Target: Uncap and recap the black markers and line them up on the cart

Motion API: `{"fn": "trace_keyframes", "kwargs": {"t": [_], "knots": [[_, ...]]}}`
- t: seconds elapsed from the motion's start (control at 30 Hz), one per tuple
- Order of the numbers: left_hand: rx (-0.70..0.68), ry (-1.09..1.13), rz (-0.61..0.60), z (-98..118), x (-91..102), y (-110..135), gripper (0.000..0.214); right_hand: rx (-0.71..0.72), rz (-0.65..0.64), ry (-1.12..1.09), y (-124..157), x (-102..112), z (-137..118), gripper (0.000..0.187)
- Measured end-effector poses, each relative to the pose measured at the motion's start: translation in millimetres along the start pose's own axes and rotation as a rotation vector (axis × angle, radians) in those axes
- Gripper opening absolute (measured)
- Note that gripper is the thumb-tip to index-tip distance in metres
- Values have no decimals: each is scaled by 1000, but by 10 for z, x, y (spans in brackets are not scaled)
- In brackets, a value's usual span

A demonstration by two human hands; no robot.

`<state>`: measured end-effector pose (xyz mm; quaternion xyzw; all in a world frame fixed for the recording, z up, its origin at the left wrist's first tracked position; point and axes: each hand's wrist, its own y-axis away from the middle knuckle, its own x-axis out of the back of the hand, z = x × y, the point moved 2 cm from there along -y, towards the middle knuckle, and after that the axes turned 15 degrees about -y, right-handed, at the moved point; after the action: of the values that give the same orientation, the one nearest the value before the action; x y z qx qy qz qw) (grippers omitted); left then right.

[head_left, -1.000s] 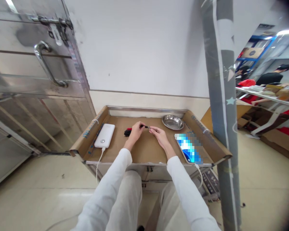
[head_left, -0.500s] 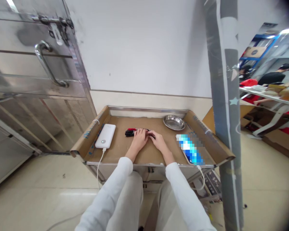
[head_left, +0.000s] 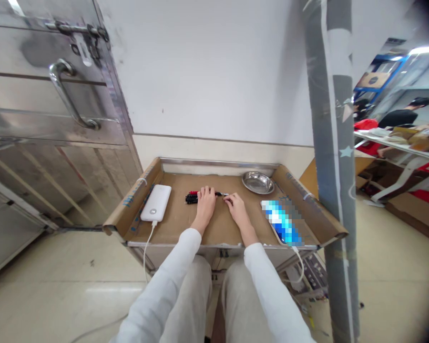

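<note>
Several slim black and red pens (head_left: 192, 197) lie side by side on the cardboard-lined tabletop (head_left: 180, 224). My left hand (head_left: 206, 204) rests across them with its fingers curled down, hiding their middle. Dark and silvery pen ends (head_left: 219, 194) poke out to the right of those fingers. My right hand (head_left: 236, 207) is just beside these ends, its thumb and fingertips closed in a pinch. What lies between the right fingertips is too small to make out.
A white power bank (head_left: 156, 202) with a cable lies at the left. At the back right sits a round metal dish (head_left: 258, 183), and a phone (head_left: 280, 221) on a cable is nearer. A wrapped grey pole (head_left: 334, 143) stands right of the table. A person sits farther off.
My hands, which were together over the pens, have moved apart. The right has shifted slightly right, and the pen ends between the hands now show.
</note>
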<state>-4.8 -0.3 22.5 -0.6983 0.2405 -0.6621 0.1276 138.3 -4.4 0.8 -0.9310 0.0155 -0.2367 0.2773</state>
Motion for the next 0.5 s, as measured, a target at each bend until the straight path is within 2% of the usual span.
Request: {"fn": "trace_keyframes", "kwargs": {"t": [0.23, 0.43, 0.5], "knots": [[85, 50, -26, -31, 80, 28, 23, 16, 45, 77, -67, -29, -36, 25], [364, 8, -9, -241, 227, 347, 22, -4, 7, 297, -64, -18, -49, 25], [394, -21, -23, -291, 259, 441, 24, -12, 2, 308, -72, -23, -31, 25]]}}
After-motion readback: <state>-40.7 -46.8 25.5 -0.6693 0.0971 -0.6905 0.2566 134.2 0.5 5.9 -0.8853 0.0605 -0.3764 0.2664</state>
